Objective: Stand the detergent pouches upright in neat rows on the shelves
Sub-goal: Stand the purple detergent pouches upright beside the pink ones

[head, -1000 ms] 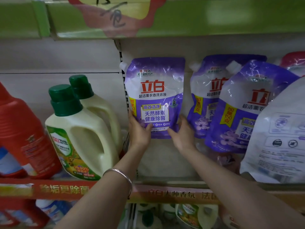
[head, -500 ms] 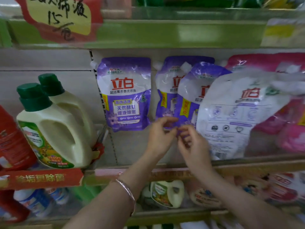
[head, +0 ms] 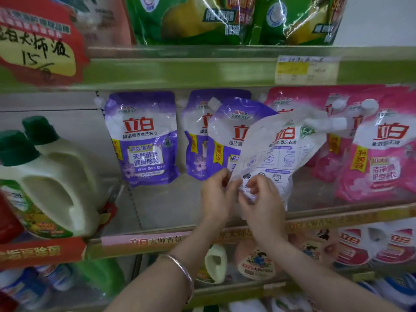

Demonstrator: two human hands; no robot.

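Both hands are on the white pouch [head: 281, 152]. The left hand [head: 215, 194] pinches its lower left edge, and the right hand [head: 262, 199] pinches the bottom just beside it, fingers curled into the film. The pouch's base is down at the front of the middle shelf [head: 171, 206]. It tilts hard to the right, its spout [head: 324, 123] poking across the pink pouches [head: 382, 152]. It leans in front of the purple pouches [head: 144, 140]. One of those stands straight at the left, one is at the back, and a third leans, partly hidden behind the white one.

How will it handle? The film is soft and glossy, likely slippery. It bulges as if full of liquid, so I'd expect it to be heavy and floppy, the weight sliding to whichever side dips. The low grip steers the base. But I'd want one hand up at the stiffer top seam by the spout to bring it upright, with the bottom spread flat so it stands.

As for contents, the pouches look sealed, and I can see no leaks. The bottles [head: 51, 183] at the left wear green caps. Green pouches [head: 198, 19] sit on the shelf above.
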